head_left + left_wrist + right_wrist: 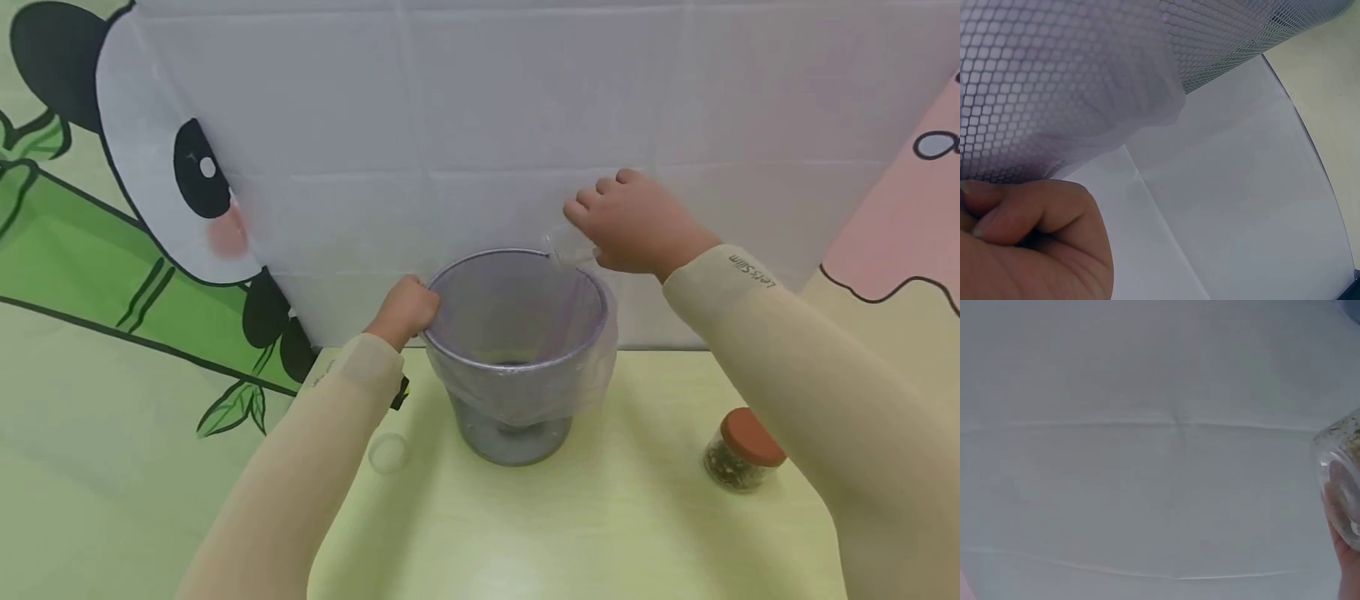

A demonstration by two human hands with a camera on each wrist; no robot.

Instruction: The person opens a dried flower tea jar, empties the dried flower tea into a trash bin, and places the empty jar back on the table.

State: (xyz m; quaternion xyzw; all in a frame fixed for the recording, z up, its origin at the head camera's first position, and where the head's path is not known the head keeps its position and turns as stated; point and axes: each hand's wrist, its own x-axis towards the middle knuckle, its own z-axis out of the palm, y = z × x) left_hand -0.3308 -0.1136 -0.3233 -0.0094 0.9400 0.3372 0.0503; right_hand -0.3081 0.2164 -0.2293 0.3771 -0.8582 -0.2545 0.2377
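Note:
A grey mesh waste bin [517, 442] stands on the table, lined with a thin, pale purple bag [517, 396] folded over its rim. My left hand [407, 308] grips the bin's left rim, its fingers curled in the left wrist view. Above the right side of the bin's mouth, my right hand [637, 221] holds a clear jar [564, 244], tipped over toward the opening. Small dark bits cling inside the jar's wall in the right wrist view, where part of the jar is cut off by the frame edge. The bin's bottom inside is mostly hidden.
A small jar [737, 454] with an orange-red lid and dark flakes stands at the right, under my right forearm. On the left lies a clear round lid or ring [372, 454]. A small black object [400, 395] shows beside my left sleeve. A white-covered wall [487, 108] rises behind the bin.

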